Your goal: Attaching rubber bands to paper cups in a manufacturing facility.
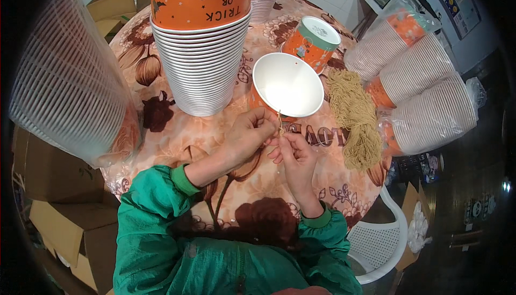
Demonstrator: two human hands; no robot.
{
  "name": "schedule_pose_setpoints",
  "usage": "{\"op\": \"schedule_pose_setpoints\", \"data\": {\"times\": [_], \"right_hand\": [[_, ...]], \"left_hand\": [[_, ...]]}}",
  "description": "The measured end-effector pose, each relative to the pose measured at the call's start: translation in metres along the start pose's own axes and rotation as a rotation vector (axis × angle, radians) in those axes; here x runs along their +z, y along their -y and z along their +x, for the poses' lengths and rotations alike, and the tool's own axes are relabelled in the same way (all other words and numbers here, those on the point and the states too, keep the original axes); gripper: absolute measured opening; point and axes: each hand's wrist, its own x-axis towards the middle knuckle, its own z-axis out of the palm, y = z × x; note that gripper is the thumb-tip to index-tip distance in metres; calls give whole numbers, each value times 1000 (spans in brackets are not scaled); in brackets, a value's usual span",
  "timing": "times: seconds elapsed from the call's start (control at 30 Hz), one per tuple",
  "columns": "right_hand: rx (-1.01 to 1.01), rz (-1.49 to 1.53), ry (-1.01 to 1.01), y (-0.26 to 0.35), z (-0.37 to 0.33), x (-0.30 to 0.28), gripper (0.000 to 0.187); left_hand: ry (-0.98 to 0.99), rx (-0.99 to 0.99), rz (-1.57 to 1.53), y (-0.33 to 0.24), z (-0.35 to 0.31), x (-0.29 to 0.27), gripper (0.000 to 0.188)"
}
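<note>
both hands, left hand and right hand, pinch a thin yellow string upright just below the open white-lined orange paper bucket, equally near.

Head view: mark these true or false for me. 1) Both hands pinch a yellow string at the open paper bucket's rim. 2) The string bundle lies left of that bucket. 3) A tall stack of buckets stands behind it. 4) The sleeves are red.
1) True: left hand and right hand pinch the yellow string by the open paper bucket.
2) False: the string bundle lies to its right.
3) True: the bucket stack.
4) False: the sleeves are green.
</note>
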Motion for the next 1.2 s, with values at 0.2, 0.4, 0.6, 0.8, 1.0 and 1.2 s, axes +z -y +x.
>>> {"op": "schedule_pose_setpoints", "data": {"times": [0.2, 0.4, 0.6, 0.8, 1.0, 1.2], "right_hand": [[2, -29, -14, -4, 0, -3, 14], [-67, -143, -29, -1, 1, -3, 13], [107, 205, 2, 4, 5, -9, 19], [445, 615, 51, 21, 16, -4, 22], [518, 670, 73, 11, 19, -12, 16], [610, 834, 142, 5, 22, -17, 14]], "left_hand": [[77, 2, 95, -7, -5, 6, 13], [62, 23, 161, -2, 1, -1, 12], [60, -51, -106, -7, 0, 3, 10], [201, -49, -128, -10, -5, 2, 10], [-32, 351, 588, -6, -3, 4, 14], [-67, 449, 668, -3, 0, -1, 12]]}}
